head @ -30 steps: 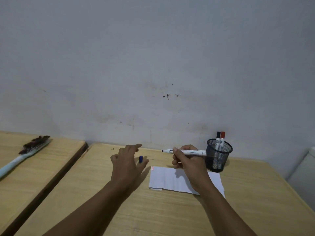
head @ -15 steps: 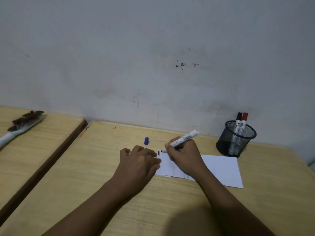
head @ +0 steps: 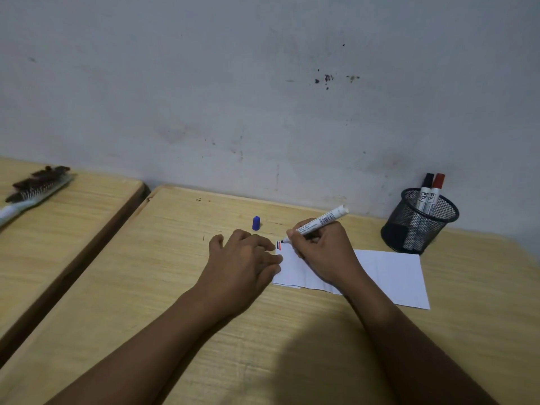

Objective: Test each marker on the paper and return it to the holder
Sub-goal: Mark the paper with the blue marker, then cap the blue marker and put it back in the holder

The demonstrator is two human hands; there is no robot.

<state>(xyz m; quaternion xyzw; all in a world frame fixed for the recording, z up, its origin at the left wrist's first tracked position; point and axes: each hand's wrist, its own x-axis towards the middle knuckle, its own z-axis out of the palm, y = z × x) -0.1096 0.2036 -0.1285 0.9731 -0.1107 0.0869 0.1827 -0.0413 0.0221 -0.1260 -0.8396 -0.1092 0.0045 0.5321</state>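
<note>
The right hand grips an uncapped marker in a writing hold, its tip at the far left corner of the paper, right beside two short strokes, one black and one red. The left hand lies flat, holding nothing, its fingertips pressing the paper's left edge just left of the tip.

The risks, as I judge them: the tip works very close to the paper's edge, so a stroke running left could slip off onto the counter or mark the left fingers. If the left hand lifts, the light, creased sheet may slide under the tip and smear the marks. The blue cap stands on end just beyond the left hand, well within reach; a knock could roll it away, and a marker returned uncapped would dry out or stain. The holder, a black mesh cup beyond and to the right of the right hand, already carries a black-capped and a red-capped marker; it looks light enough to tip if a marker is dropped in carelessly.

The counter is pale wood grain, against a scuffed grey wall. Far to the left of both hands a second wooden top, across a dark gap, bears a brush.
</note>
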